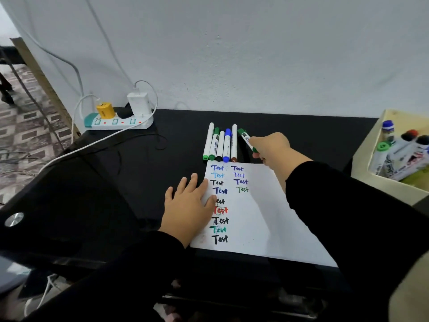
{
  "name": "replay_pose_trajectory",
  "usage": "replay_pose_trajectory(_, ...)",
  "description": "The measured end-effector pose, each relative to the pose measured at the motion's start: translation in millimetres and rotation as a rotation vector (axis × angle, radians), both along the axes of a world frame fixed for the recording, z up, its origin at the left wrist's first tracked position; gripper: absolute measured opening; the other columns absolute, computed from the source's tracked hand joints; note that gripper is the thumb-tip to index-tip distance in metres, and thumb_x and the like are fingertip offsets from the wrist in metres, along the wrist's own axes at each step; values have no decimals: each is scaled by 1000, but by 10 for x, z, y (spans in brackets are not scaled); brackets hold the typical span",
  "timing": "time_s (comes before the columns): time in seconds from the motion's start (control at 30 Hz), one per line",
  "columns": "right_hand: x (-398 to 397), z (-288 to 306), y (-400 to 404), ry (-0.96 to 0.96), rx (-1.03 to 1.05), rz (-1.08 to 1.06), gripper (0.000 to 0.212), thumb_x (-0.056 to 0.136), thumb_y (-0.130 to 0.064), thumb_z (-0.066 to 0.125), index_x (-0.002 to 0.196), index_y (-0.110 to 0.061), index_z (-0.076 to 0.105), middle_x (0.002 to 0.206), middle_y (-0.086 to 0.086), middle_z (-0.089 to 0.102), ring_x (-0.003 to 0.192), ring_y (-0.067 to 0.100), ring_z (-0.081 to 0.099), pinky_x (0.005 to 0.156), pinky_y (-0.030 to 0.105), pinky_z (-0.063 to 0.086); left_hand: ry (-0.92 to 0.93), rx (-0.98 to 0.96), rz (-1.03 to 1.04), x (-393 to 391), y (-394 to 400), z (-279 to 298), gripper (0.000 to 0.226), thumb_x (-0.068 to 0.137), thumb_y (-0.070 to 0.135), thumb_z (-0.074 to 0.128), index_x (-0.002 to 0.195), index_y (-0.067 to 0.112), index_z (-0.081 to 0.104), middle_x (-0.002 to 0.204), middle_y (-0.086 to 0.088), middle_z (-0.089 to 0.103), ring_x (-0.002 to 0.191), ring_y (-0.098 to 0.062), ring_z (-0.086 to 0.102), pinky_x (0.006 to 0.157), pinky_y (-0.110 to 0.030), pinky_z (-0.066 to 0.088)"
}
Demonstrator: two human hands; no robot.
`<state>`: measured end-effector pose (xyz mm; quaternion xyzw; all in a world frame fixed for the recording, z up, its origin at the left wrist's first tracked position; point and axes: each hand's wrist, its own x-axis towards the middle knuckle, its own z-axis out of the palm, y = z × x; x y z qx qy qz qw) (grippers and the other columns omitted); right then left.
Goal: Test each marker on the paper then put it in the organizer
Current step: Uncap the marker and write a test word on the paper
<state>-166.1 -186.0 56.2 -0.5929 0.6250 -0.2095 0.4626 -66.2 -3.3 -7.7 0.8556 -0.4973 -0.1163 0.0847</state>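
Green marker point(247, 140): held in right hand point(270, 147), fingers curled round the lower barrel, cap end pointing up and away toward the wall. It sits just beside the row of five markers point(220, 145) lying side by side on the black desk point(181, 126), above the top edge of the paper point(250, 217). Cannot tell whether it is lifted off the desk or resting on it.

Paper: two columns of "Test" in blue, black, red and green; the last entry of the right column is green.

Left hand point(189, 205): flat, fingers straight and spread, pressing the paper's left edge; holds nothing.

Organizer point(371, 159): cream box at the desk's right edge, well apart from the row, several markers already inside.

Power strip point(118, 122) with chargers at far left.

Step, as judged: either picking up the green marker for testing or about to put it away; the cap appears to be on. If untested, next move needs uncapping, probably with the left hand, then writing below the green "Test". If tested, carry right to the organizer.
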Motion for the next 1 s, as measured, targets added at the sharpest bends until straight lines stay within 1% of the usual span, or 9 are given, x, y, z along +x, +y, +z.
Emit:
replay_pose_trajectory(0.1,-126,89,84,-99,23,-62,19,86,-25,61,85,-6,58,67,7,63,48,11,46,50,22,37,5,5,1,-8,0,20,56,97,51,24,149,33,14,158,7,1,145,-15,-3,116,-43,-4)
replay_pose_trajectory(0.2,-278,226,225,-143,37,-83,18,87,-24,60,86,-6,58,73,8,64,40,7,40,42,21,31,3,7,0,-9,11,32,56,97,51,24,150,32,14,158,6,1,146,-15,-2,116,-43,-3)
replay_pose_trajectory(0.33,-499,402,444,-137,85,-84,19,89,-24,57,89,-5,59,75,8,68,44,7,41,42,18,30,53,-16,1,-16,35,64,57,97,50,27,149,31,16,158,5,5,146,-16,1,117,-42,-2)
replay_pose_trajectory(0.5,-815,517,673,-203,79,-32,15,83,-17,57,81,-2,61,67,9,67,50,11,41,48,20,29,276,-154,42,-26,100,194,62,95,48,40,149,27,17,158,1,10,146,-18,3,117,-43,-2)
replay_pose_trajectory(0.6,-1001,592,781,-213,41,13,13,83,-13,57,77,-1,61,65,9,64,51,11,42,47,19,32,292,-255,-14,-86,112,352,66,94,45,46,150,26,16,158,3,7,145,-16,0,117,-42,-2)
replay_pose_trajectory(0.7,-1128,655,874,-204,-7,73,13,83,-12,57,78,-1,62,65,9,62,50,11,43,45,19,35,346,-389,-157,-249,91,563,70,91,42,55,149,30,18,157,11,8,144,-8,6,118,-30,8)
replay_pose_trajectory(0.8,-1191,705,936,-251,-26,85,13,83,-11,57,74,-2,62,62,9,60,49,12,42,44,19,34,377,-474,-221,-401,48,680,69,87,38,63,145,33,28,152,16,25,137,-4,28,95,-4,26)
replay_pose_trajectory(0.9,-1232,761,976,-322,-35,68,17,84,-11,58,68,-4,59,60,9,57,46,11,41,42,17,32,326,-503,-180,-471,25,746,58,87,35,64,140,30,40,138,9,45,115,-6,48,82,-9,36)
replay_pose_trajectory(1.0,-1234,765,1015,-422,-15,7,19,85,-12,57,68,-5,58,58,7,53,46,11,37,41,17,30,324,-536,-135,-538,58,815,47,88,34,63,133,27,51,108,8,54,93,-8,55,72,-18,41)
